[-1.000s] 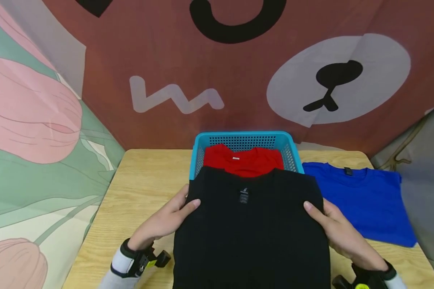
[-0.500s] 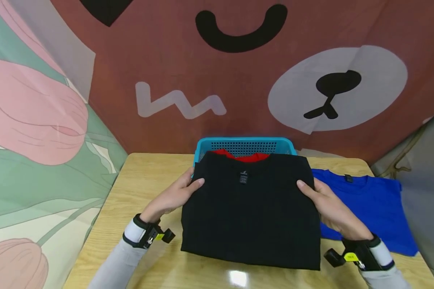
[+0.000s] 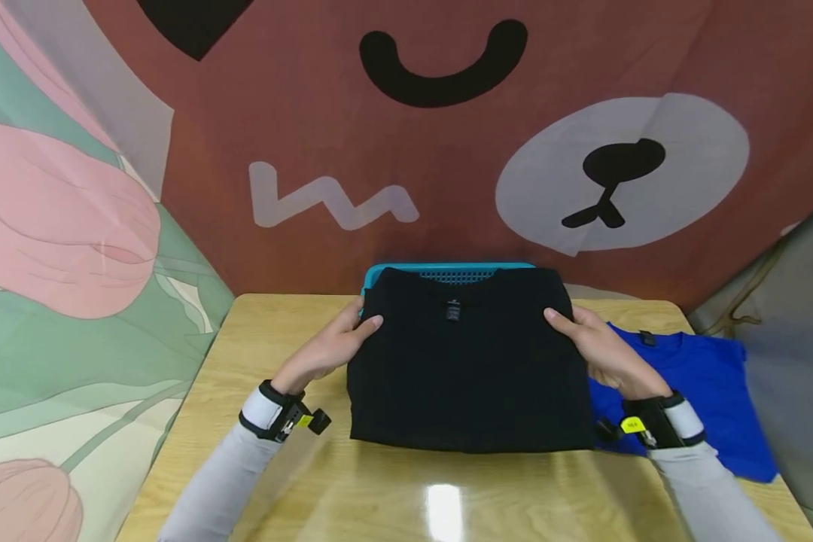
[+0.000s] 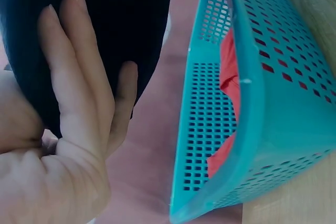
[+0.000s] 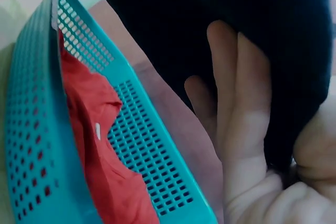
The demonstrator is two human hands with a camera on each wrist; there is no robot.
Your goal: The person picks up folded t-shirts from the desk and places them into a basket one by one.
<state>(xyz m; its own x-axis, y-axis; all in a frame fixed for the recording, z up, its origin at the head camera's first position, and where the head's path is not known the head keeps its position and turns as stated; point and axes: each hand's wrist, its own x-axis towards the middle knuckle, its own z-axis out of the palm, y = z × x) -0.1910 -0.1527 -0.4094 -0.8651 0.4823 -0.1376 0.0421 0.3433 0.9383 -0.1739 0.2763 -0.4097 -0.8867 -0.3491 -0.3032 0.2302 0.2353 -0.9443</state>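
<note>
A folded black T-shirt (image 3: 467,376) is held up between both hands, its neckline and label facing up. My left hand (image 3: 332,346) grips its left edge, thumb on top and fingers beneath, as the left wrist view shows. On the opposite edge my right hand (image 3: 610,350) grips it the same way. Behind and below the black shirt stands a blue plastic basket (image 3: 447,267), mostly covered by it in the head view. Inside the basket lies a red shirt (image 5: 105,145), seen in both wrist views; the black shirt hangs above the basket rim, apart from it.
A folded blue T-shirt (image 3: 704,399) lies on the right side of the wooden table (image 3: 298,489), partly under my right forearm. A brown cloth with a printed bear face (image 3: 312,90) hangs behind the table, and a flowered cloth (image 3: 61,226) hangs at left.
Both hands have carried the black T-shirt forward, away from me and over the basket. The red shirt, visible in the head view earlier, is now covered there.
</note>
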